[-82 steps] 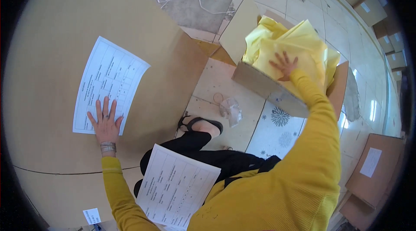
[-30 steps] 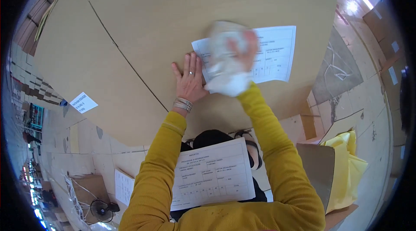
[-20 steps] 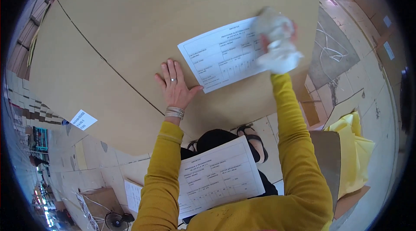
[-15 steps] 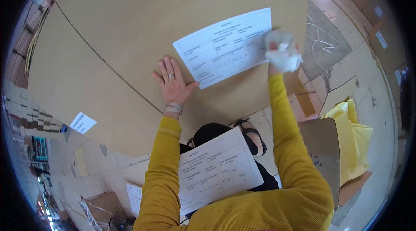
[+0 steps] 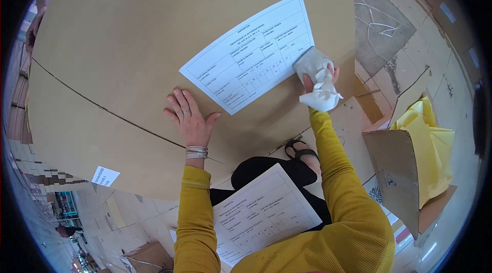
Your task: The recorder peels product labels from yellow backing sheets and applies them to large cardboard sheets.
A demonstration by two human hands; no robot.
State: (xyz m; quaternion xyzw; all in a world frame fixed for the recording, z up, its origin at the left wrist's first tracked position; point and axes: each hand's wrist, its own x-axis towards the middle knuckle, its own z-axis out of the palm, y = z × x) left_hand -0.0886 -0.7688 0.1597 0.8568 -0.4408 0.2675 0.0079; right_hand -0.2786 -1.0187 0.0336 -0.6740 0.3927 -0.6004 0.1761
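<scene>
A white printed paper label (image 5: 251, 53) lies flat on the big brown cardboard box (image 5: 138, 32). My right hand (image 5: 334, 72) is closed around a bunched white cloth (image 5: 322, 91). The cloth presses on the label's lower right corner. My left hand (image 5: 192, 122) rests flat on the cardboard with its fingers spread, just off the label's lower left corner. On my lap lies another sheet of white labels (image 5: 266, 214), printed alike; whether it is one sheet or a stack, I cannot tell.
A dark seam (image 5: 110, 106) crosses the box, and a small white sticker (image 5: 105, 176) sits near its lower left edge. To the right stands an open carton (image 5: 392, 178) holding yellow sheeting (image 5: 433, 155). Loose white strapping (image 5: 379, 26) lies on the floor.
My right hand has brought the cloth down and left onto the label's lower right corner. The left hand stays spread on the cardboard, a little farther from the label. The whole view has shifted.
</scene>
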